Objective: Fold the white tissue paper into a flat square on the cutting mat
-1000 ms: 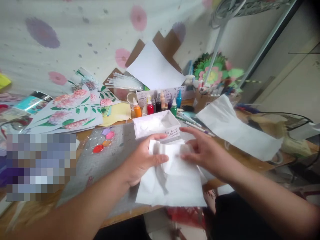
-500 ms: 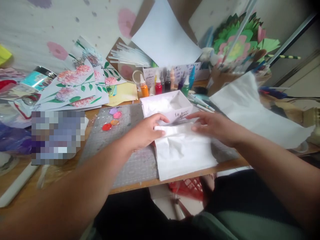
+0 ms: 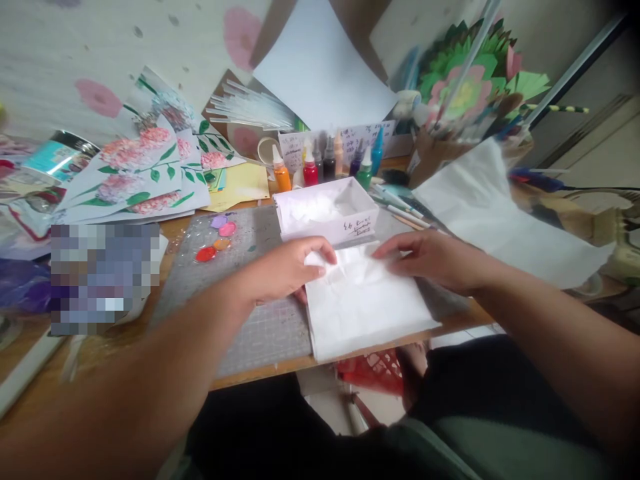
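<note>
A white sheet of thin, tissue-like paper (image 3: 367, 307), looking folded in layers, lies over the cutting mat with its near edge at the table's front. My left hand (image 3: 295, 263) is closed around its far left corner, thumb on top and some fingertips underneath. At the far right corner, my right hand (image 3: 425, 259) grips the sheet between thumb and fingers. Small creases run between the two hands. Just beyond them stands an open white box (image 3: 357, 223) with handwriting on its side and white crumpled material inside.
Paint blobs (image 3: 206, 254) dot the grey cutting mat (image 3: 260, 333) on the left. Behind the box stand several paint bottles (image 3: 310, 165). Another white sheet (image 3: 505, 213) lies to the right, near some pens (image 3: 400, 203). Flower cut-outs (image 3: 135, 167) lie at the back left.
The sheet lies flatter and squarer, its far edge slightly lower and clear of the box's front. Both hands have kept their places on it. The view has shifted slightly right.
</note>
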